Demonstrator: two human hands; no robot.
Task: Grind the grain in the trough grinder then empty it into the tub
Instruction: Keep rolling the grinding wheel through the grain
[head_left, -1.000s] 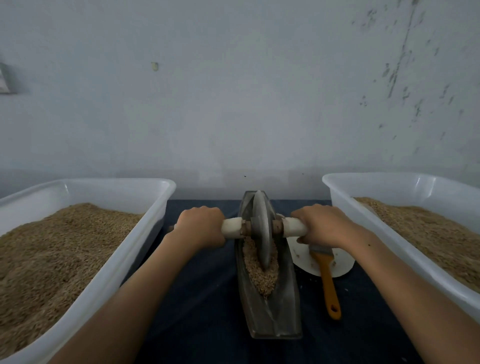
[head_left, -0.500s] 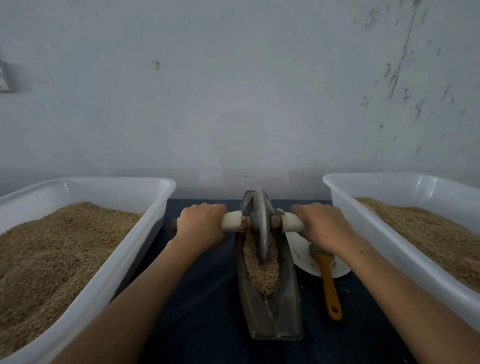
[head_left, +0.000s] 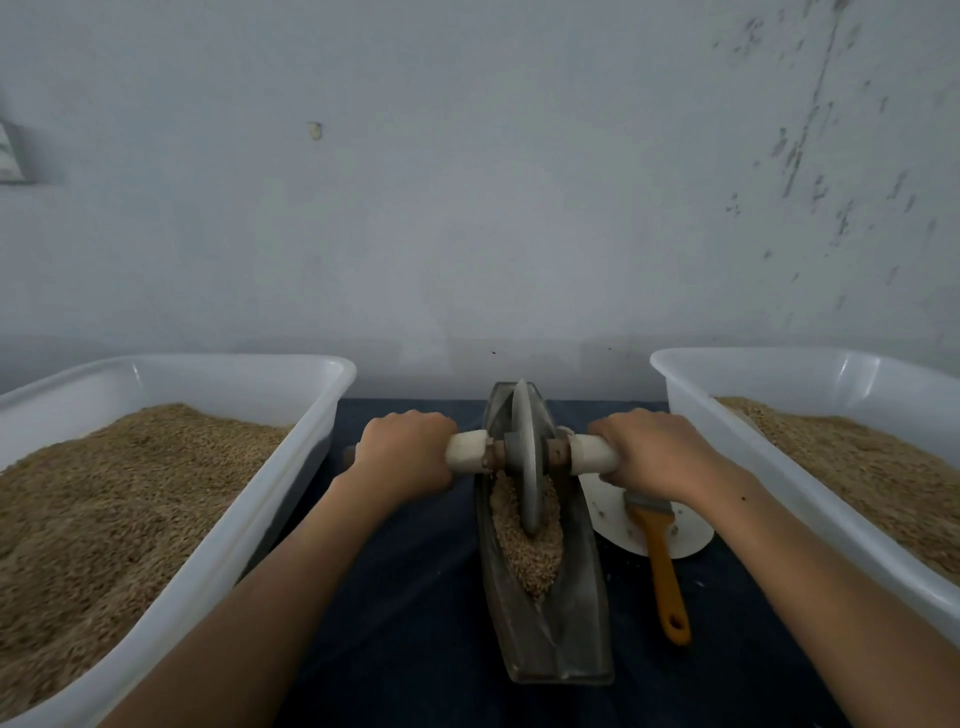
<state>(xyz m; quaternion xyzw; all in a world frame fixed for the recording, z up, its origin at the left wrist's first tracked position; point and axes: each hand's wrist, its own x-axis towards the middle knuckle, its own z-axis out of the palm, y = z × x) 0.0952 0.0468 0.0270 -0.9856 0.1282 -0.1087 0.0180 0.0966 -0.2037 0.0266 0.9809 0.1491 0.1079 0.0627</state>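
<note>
Change since the earlier frames: the grinding wheel (head_left: 524, 457) and its axle have rolled away from the person, toward the far end of the trough grinder (head_left: 545, 597), both hands travelling with it. Item: trough grinder, a long, narrow, boat-shaped grey vessel lying on the dark cloth (head_left: 415, 597) midway between the two tubs, its near end toward the front edge of the cloth and its far end toward the wall. Contents: grain (head_left: 530, 556), heaped along the groove, the wheel's lower rim sunk into it. Handling, as judged: trough and wheel look like metal or stone, so heavy, rigid and not fragile; the grain is loose and will spill if the trough tips sideways. Best hold for grinding is the pale handles either side of the wheel; for emptying, probably the two ends of the trough. Left hand (head_left: 405, 452): fingers wrapped fully round the left handle (head_left: 467, 453), knuckles up. Right hand (head_left: 654, 452): fingers likewise wrapped round the right handle (head_left: 592, 454). Adjacent: left tub (head_left: 311, 431) and right tub (head_left: 691, 400), white, both holding grain; an orange-handled brush (head_left: 665, 566) lying across a white plate (head_left: 691, 540) just right of the trough.
</note>
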